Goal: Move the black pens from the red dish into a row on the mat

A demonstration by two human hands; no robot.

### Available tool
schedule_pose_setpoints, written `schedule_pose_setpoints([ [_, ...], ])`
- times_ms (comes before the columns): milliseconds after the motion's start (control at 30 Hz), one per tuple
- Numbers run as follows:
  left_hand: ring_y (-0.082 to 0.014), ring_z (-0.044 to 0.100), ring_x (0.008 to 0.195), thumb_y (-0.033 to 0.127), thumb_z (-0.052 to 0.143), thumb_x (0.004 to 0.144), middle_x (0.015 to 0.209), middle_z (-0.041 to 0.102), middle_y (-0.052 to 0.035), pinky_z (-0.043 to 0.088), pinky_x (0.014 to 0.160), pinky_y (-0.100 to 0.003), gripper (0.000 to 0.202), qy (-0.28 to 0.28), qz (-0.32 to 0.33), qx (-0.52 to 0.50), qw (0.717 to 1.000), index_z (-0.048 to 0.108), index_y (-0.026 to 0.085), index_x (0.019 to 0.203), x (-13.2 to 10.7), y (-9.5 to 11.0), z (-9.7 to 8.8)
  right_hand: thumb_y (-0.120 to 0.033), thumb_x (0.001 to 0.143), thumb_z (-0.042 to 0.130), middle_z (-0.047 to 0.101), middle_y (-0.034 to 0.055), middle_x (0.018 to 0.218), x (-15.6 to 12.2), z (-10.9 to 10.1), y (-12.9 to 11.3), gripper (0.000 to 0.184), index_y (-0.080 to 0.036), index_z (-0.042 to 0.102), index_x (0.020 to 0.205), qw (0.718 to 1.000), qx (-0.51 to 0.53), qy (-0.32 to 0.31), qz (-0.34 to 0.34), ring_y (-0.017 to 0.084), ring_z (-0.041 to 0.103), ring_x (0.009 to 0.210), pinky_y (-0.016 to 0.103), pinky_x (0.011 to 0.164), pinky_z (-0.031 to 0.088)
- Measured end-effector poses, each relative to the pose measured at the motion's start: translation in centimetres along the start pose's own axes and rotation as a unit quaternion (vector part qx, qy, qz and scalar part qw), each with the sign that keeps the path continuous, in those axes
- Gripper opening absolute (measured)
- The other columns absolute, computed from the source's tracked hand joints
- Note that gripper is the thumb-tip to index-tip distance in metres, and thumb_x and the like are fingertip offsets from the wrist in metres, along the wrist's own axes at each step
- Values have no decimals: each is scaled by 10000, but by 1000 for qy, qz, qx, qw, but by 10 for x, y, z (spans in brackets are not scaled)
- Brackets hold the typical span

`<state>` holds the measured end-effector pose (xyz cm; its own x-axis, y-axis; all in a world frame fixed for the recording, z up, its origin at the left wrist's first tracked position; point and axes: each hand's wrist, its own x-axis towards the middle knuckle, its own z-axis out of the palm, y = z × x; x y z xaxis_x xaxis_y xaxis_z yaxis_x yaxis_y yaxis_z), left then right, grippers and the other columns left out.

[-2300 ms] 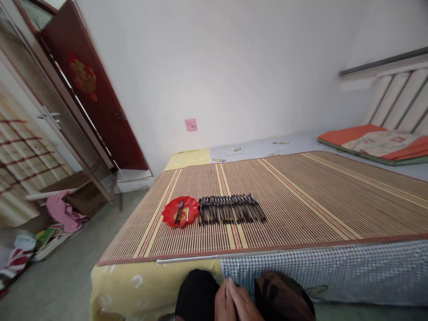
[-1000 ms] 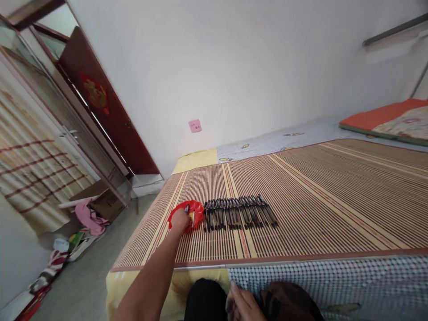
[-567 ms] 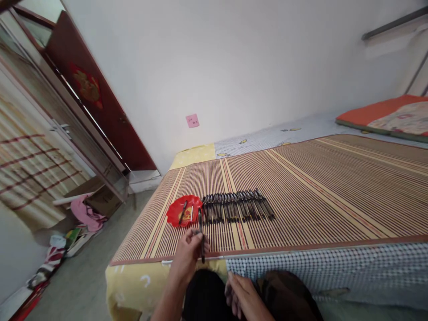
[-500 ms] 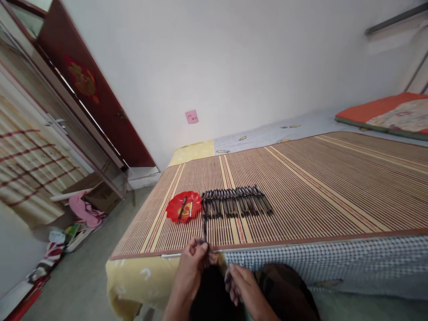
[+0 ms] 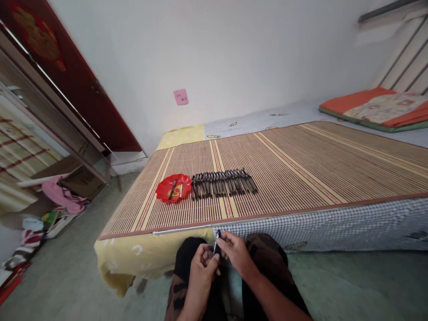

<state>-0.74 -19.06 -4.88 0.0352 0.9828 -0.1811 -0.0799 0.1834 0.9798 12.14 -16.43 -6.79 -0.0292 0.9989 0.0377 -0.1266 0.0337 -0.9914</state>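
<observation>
A dark pen [image 5: 216, 242] is held upright and slightly tilted above my lap, just off the bed's front edge. My left hand [image 5: 204, 263] pinches its lower part between thumb and fingers. My right hand [image 5: 233, 248] grips it near the upper end, fingers closed. On the bamboo mat, a row of several dark pens [image 5: 222, 183] lies side by side. Left of the row sits a red scalloped plate [image 5: 161, 191], holding a dark pen [image 5: 173, 188] and a thin white stick-like piece [image 5: 181, 190].
The striped mat [image 5: 287, 174] covers much of the bed, with a folded orange quilt [image 5: 347, 105] at the far right. A white strip [image 5: 180, 230] lies along the front edge. Boxes [image 5: 83, 183] and a pink cloth [image 5: 62, 195] are on the floor at left.
The pen has come off the mat's edge to above my lap. My right hand, empty and apart before, has come to it and closed on its upper end. The view has shifted.
</observation>
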Motion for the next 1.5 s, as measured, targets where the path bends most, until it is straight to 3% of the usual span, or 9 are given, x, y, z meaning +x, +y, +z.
schedule_pose_setpoints([
  [200, -42, 390, 354, 633, 692, 738, 542, 541, 56, 291, 353, -170, 480, -7, 16, 52, 998, 512, 190, 694, -3, 7, 6, -500, 808, 665, 436, -71, 513, -1, -4, -6, 379, -211, 470, 660, 1000, 0, -5, 5, 97, 421, 482, 238, 490, 328],
  [400, -32, 356, 312, 657, 669, 749, 525, 541, 62, 242, 325, -165, 494, -63, -41, 23, 997, 510, 189, 733, -18, -5, 8, -435, 832, 593, 499, -33, 625, 5, -27, -18, 255, -202, 529, 752, 978, 155, 136, 19, 112, 452, 538, 238, 507, 373],
  [533, -39, 389, 363, 593, 691, 770, 573, 537, 72, 297, 353, -160, 440, -54, -54, -18, 997, 551, 184, 854, -20, 1, 7, -374, 789, 603, 581, 7, 748, 0, -28, -21, 190, -196, 555, 839, 972, 232, 35, 33, 133, 540, 608, 251, 548, 441],
  [667, -38, 395, 385, 555, 699, 788, 594, 552, 62, 307, 376, -162, 403, -39, -18, -24, 999, 544, 185, 836, -16, 6, 8, -491, 836, 583, 551, -33, 649, -5, -18, -15, 300, -193, 550, 859, 976, 191, -73, 77, 92, 467, 468, 213, 415, 332],
  [833, -50, 412, 412, 541, 749, 742, 594, 532, 65, 317, 400, -170, 412, -9, 12, -15, 1000, 532, 196, 802, -11, -10, 8, -569, 729, 708, 353, -122, 470, -2, -11, -6, 408, -198, 539, 757, 989, 96, -46, 105, 45, 259, 375, 196, 369, 193],
  [1067, -70, 429, 430, 545, 807, 659, 545, 473, 86, 340, 416, -179, 438, 47, 41, 39, 997, 557, 197, 748, -5, -19, 4, -457, 722, 740, 442, -80, 540, 2, -10, -7, 317, -174, 595, 713, 996, 53, -16, 66, 58, 347, 445, 203, 413, 247],
  [1300, -95, 499, 410, 689, 649, 756, 602, 631, -15, 347, 404, -207, 515, -65, -40, -15, 997, 588, 180, 710, -2, -25, 4, -529, 690, 768, 408, -100, 524, 4, -16, -5, 400, -166, 614, 760, 986, 129, -42, 97, 33, 279, 417, 193, 396, 170],
  [1400, -95, 521, 439, 706, 648, 744, 670, 652, -22, 358, 406, -202, 530, -74, -81, -57, 992, 596, 179, 762, -2, -24, 5, -545, 673, 776, 404, -102, 513, 4, -16, -6, 424, -160, 633, 779, 984, 140, -44, 104, 34, 274, 420, 193, 394, 171],
  [1500, -84, 496, 410, 645, 756, 682, 591, 593, 41, 336, 388, -183, 504, -58, -47, -8, 997, 549, 198, 789, -2, -19, 6, -554, 673, 773, 390, -104, 509, 4, -15, -8, 424, -168, 624, 765, 985, 132, -46, 100, 37, 278, 416, 197, 395, 181],
])
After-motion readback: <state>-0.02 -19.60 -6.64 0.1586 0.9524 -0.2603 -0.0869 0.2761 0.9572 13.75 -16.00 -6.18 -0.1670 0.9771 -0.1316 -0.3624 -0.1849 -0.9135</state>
